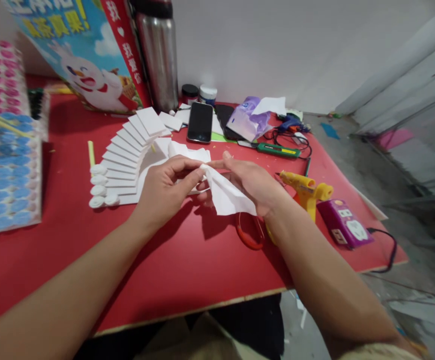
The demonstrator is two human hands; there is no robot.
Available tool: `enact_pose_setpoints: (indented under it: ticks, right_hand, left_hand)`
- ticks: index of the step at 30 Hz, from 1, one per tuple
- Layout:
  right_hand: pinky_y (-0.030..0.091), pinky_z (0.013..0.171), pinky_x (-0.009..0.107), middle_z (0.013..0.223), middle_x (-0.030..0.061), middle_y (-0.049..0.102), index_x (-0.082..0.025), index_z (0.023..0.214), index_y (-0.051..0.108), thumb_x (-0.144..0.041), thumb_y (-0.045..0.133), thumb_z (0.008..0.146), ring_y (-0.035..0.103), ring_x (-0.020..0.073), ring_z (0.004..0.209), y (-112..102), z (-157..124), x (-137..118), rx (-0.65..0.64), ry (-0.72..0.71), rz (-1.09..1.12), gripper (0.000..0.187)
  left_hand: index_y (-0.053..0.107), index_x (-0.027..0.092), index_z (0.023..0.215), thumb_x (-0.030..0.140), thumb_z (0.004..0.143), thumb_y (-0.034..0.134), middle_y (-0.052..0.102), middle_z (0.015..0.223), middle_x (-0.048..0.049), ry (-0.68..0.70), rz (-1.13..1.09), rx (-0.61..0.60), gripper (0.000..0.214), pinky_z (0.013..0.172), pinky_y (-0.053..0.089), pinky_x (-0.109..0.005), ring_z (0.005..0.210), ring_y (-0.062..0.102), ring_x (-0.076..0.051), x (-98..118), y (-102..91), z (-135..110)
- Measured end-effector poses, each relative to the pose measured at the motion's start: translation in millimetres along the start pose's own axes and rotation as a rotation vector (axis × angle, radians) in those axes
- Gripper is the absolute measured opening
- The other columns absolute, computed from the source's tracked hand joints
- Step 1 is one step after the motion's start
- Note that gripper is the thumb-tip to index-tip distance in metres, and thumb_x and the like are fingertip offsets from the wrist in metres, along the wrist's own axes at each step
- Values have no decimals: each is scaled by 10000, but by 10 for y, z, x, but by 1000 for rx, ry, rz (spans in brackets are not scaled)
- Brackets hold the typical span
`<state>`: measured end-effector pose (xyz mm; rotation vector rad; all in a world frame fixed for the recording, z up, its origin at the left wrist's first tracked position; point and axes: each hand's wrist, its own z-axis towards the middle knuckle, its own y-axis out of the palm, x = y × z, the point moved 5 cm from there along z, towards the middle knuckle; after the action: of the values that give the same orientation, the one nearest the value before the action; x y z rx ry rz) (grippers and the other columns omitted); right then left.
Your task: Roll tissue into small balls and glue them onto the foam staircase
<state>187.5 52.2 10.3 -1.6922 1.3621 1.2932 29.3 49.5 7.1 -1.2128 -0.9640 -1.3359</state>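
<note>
Above the middle of the red desk (187, 270), both hands held a folded white paper piece (228, 199) just clear of the surface. The left hand (164, 190) had its fingers (183, 163) pressed together, pinching the piece's upper edge against the thumb. The right hand (255, 185) pinched the same edge from the other side, thumb on top, its other fingers hidden beneath the paper. Just behind the hands lay a fanned row of white strips (125, 150) with rolled ends. A black phone (199, 121) lay farther back, near a steel flask (157, 60). A yellow glue gun (306, 191) and a purple power strip (343, 224) sat beside the right wrist.
</note>
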Motion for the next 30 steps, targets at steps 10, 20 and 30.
enact_pose_setpoints:
  ticks: [10, 20, 30]
  right_hand:
    - [491, 552, 221, 720, -1, 692, -152, 922, 725, -284, 821, 807, 600, 101, 576, 66, 11, 41, -68, 58, 229, 200]
    - [361, 517, 228, 679, -15, 647, -179, 827, 618, -321, 711, 870, 531, 101, 567, -10, 4, -16, 235, -272, -404, 174]
    - [335, 543, 264, 619, -10, 627, -179, 777, 674, -333, 632, 933, 512, 118, 560, 108, -159, -122, 366, -489, -613, 223]
  left_hand:
    - [793, 189, 977, 400, 833, 793, 777, 930, -70, -113, -143, 31, 256, 794, 611, -324, 811, 722, -193, -95, -3, 8]
    - [739, 162, 936, 398, 841, 785, 753, 845, -43, -178, -193, 50, 259, 749, 614, -300, 748, 712, -166, -121, 15, -7]
    - [739, 166, 978, 442, 822, 803, 736, 784, -40, -103, -99, 85, 323, 658, 603, -295, 718, 708, -185, -83, 21, -39]
